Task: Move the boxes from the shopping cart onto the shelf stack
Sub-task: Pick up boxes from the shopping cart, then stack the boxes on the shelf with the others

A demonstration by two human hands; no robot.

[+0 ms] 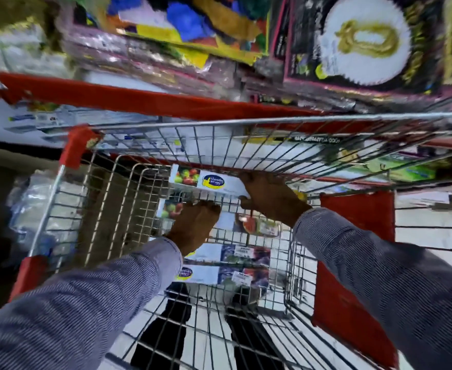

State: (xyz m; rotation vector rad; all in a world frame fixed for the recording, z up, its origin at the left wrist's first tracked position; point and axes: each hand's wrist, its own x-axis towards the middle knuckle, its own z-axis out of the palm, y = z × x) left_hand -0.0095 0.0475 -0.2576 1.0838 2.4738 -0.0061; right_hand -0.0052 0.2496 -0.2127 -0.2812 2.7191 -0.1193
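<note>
Head view: both hands down inside shopping cart [128, 198]. Right hand [270, 201] wrapped around right end of top box [206, 181], fingers closed on it. Left hand [195, 225] lies on second box [170, 210] just below; grip unclear. More boxes [219, 265] sit nearer, cart bottom.

Wire shopping cart [128, 198] carries boxes; red plastic guards on corners. Boxes lie flat on cart's wire floor: one white box [208, 180] with fruit picture and blue-yellow logo against far wall, second box [171, 209] just nearer, toward left side. Two more boxes [227, 265] side by side, touching, near cart's middle. Small red-labelled pack [259, 225] between the pairs. Tiled floor [433, 236] visible through wire.
</note>
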